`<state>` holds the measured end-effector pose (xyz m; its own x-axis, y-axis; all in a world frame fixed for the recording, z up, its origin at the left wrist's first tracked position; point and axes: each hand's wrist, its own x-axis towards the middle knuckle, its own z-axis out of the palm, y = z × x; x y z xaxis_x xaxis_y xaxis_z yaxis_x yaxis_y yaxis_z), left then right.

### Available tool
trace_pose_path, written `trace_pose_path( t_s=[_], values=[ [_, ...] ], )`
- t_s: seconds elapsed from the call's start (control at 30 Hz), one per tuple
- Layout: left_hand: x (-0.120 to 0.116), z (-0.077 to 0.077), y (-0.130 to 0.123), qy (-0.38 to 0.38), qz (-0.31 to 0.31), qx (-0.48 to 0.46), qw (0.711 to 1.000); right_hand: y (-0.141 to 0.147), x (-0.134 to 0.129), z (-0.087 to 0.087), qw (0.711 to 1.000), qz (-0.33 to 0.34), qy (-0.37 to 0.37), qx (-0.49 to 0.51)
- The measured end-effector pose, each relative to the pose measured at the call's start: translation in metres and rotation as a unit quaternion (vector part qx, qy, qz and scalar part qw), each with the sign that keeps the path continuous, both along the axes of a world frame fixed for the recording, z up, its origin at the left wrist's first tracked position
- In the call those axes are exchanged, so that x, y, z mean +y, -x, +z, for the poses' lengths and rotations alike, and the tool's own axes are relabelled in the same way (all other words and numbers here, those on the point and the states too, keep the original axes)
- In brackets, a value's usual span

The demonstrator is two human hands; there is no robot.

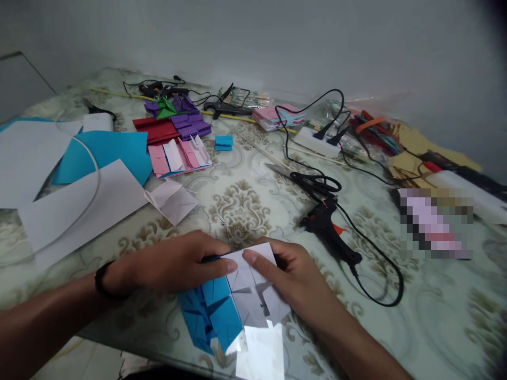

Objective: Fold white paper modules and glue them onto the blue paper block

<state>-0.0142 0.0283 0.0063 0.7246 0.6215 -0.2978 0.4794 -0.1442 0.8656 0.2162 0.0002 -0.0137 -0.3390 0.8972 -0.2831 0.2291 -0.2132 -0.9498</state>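
A folded-paper piece, blue on one side (225, 311) and white on the other (259, 295), is being held up at the near edge of the patterned tabletop (241, 174). The blue side is gripped at its top by the left hand (178, 262), fingers mostly closed, thumb laid over the paper. A black band (103, 282) is worn on that wrist. The white part is pinched at its upper edge by the right hand (291, 266), thumb in front and the other fingers curled behind.

Just beyond the right hand, a black hot glue gun (332, 232) is lying on its side, with black-handled scissors (307, 179) behind it. Off to the left, a folded white paper square (173, 201) has been left near white and blue sheets (105, 158), with pink-and-white folded strips (180, 157) right behind it.
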Motion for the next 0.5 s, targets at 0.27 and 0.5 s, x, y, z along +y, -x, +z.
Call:
trace_pose_path(
  t_s=[0.27, 0.5],
  values=[
    [-0.0051, 0.0011, -0.0041, 0.026, -0.008, -0.001, 1.000, 0.0034, 0.0014, 0.0039, 0.998, 0.042, -0.050, -0.002],
    [-0.0069, 0.0010, -0.0048, 0.054, -0.004, -0.017, 0.998, 0.0017, 0.0025, 0.0040, 0.998, 0.056, -0.028, -0.006]
  ],
)
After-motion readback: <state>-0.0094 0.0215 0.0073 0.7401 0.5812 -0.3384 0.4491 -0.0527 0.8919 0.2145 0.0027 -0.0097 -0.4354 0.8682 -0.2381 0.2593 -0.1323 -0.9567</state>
